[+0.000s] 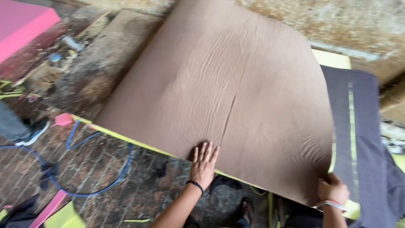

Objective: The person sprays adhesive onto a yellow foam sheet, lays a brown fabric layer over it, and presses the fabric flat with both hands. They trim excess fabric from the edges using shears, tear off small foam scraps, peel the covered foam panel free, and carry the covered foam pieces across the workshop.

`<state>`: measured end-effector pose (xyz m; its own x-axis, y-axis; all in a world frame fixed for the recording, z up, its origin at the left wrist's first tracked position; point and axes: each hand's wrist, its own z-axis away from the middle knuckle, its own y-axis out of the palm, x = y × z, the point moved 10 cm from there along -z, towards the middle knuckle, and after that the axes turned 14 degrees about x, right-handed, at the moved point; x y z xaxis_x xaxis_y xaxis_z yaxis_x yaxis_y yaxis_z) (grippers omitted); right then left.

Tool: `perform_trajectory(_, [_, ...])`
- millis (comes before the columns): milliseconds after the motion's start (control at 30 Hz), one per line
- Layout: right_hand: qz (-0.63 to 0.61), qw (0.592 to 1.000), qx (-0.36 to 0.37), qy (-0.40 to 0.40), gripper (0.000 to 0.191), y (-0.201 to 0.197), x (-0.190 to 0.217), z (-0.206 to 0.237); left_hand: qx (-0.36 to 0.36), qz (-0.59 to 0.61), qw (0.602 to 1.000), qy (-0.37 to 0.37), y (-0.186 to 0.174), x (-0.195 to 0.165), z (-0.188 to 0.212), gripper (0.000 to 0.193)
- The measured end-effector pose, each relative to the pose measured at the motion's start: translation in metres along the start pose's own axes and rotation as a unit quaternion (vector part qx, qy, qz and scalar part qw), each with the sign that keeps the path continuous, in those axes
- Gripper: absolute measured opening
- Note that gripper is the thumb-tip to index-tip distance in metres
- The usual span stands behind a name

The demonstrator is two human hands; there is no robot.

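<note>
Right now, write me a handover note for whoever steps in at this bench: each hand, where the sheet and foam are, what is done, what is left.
Left hand: flat, palm down, fingers spread on the near edge of the large brown fabric sheet.
Right hand: closed on the sheet's near right corner.
The sheet lies over the pale yellow foam slab, whose edge shows along the near side and at the far right corner.
A dark grey fabric piece lies to the right, beside the sheet.
Done: sheet spread across most of the slab.
Left: wrinkles in the middle; the right edge looks lifted, not yet laid flat.
</note>
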<state>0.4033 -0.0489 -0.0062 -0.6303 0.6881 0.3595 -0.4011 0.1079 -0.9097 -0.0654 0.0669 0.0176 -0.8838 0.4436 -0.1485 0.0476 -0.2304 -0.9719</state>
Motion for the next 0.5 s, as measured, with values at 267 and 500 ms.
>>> perform_trajectory(267, [-0.097, 0.99, 0.072, 0.072, 0.048, 0.008, -0.064, -0.023, 0.222, 0.056, 0.973, -0.024, 0.06, -0.074, -0.01, 0.099])
perform_trajectory(500, [-0.226, 0.972, -0.037, 0.045, 0.037, -0.03, -0.088, -0.014, 0.224, 0.023, 0.974, -0.032, 0.056, -0.094, -0.011, 0.098])
